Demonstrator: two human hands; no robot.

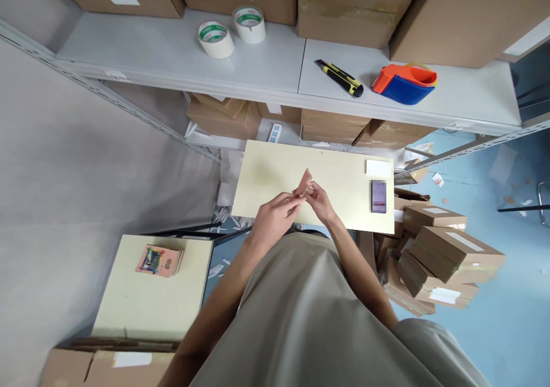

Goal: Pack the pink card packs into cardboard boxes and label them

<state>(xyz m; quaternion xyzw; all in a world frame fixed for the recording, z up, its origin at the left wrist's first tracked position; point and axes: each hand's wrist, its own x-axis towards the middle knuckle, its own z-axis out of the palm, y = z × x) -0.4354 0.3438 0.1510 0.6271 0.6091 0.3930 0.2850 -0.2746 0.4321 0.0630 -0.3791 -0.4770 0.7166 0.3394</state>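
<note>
Above the cream table (270, 172), a small pinkish folded card piece (305, 182) stands up at a tilt between my two hands. My left hand (277, 214) comes from the lower left with its fingers closed at the card's lower end. Against the card's right side, the thumb and fingers of my right hand (320, 200) are pinched together. The two hands nearly touch, and my fingers hide the lower part of the card. A phone (378, 196) with a blurred screen and a white box (378, 168) lie at the table's right end.
On the grey shelf (266, 60) sit two tape rolls (218, 46), a yellow-black utility knife (340, 78) and an orange-blue tape dispenser (404, 84). A pink printed stack (160, 261) rests on a side table (129, 312). Cardboard boxes (455, 252) are piled at the right.
</note>
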